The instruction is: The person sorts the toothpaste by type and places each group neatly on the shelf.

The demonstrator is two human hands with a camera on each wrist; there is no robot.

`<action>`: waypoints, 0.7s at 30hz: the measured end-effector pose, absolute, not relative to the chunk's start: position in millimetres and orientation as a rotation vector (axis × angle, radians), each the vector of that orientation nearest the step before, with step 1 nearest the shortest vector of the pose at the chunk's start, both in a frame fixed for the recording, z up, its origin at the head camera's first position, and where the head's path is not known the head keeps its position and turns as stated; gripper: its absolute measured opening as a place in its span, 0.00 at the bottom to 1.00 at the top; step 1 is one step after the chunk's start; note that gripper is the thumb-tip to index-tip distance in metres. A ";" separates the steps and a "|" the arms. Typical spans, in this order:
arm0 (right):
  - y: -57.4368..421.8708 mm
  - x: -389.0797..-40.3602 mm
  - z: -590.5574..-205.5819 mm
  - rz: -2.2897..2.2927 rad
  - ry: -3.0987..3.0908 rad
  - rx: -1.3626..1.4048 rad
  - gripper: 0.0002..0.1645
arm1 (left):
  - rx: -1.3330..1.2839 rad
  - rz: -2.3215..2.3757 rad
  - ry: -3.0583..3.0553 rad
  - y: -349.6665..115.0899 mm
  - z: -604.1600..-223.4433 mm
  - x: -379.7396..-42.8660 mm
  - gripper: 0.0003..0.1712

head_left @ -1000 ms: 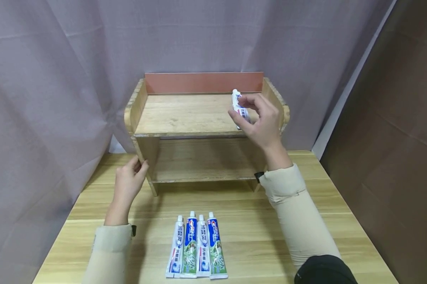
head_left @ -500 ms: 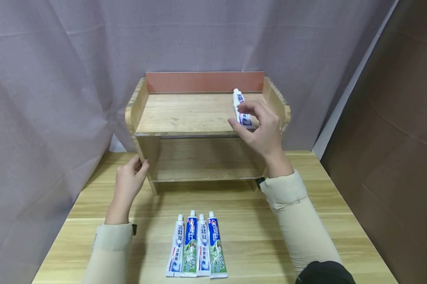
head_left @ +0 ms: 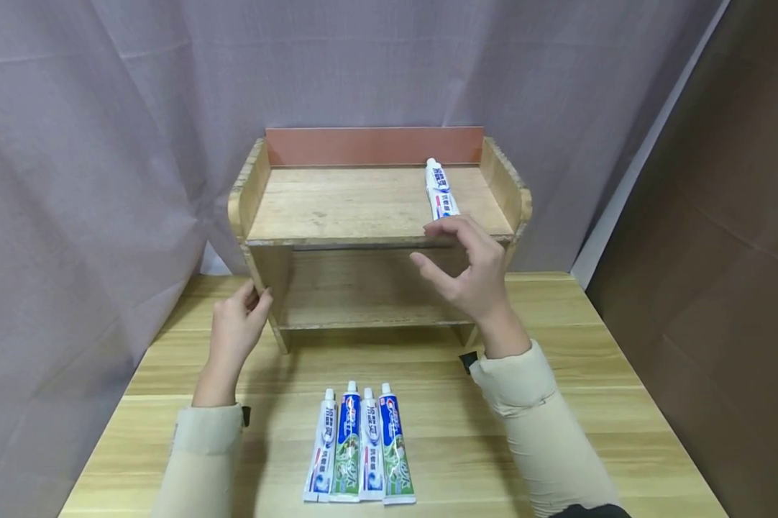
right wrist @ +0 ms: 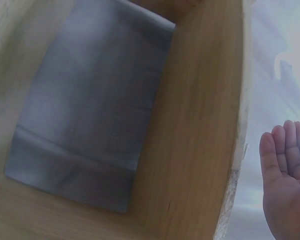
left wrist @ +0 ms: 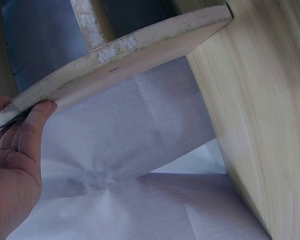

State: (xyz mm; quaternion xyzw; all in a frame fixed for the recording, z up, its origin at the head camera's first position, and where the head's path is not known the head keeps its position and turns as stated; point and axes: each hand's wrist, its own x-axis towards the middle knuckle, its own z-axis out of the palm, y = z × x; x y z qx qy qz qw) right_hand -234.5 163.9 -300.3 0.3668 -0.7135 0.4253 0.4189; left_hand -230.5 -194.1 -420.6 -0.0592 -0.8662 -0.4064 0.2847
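A small wooden two-tier shelf (head_left: 337,205) stands on the table. My left hand (head_left: 236,327) pinches the front edge of its left side panel; the left wrist view shows thumb and fingers (left wrist: 32,127) on either side of that board. On the top tier, toward the right, lies a white-and-blue toothpaste tube (head_left: 441,187), cap to the back. Just in front of that tube my right hand (head_left: 476,280) is held with thumb and fingers apart, holding nothing; it covers the tube's lower end. Several toothpaste tubes (head_left: 371,450), white ones and blue-green ones, lie side by side nearer me.
A reddish-brown board (head_left: 372,147) forms the back of the top tier. Grey cloth (head_left: 363,65) hangs behind the shelf, and a brown panel (head_left: 719,252) rises at the right. The wooden table (head_left: 589,403) extends around the shelf.
My right hand has drawn back and down from the toothpaste tube, which now lies on the top tier. The left hand keeps its hold on the side panel.
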 end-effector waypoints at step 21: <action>159.8 -185.4 -406.1 1.347 -1.925 0.920 0.23 | -0.146 -1.099 -2.345 -194.0 -419.5 -229.2 0.13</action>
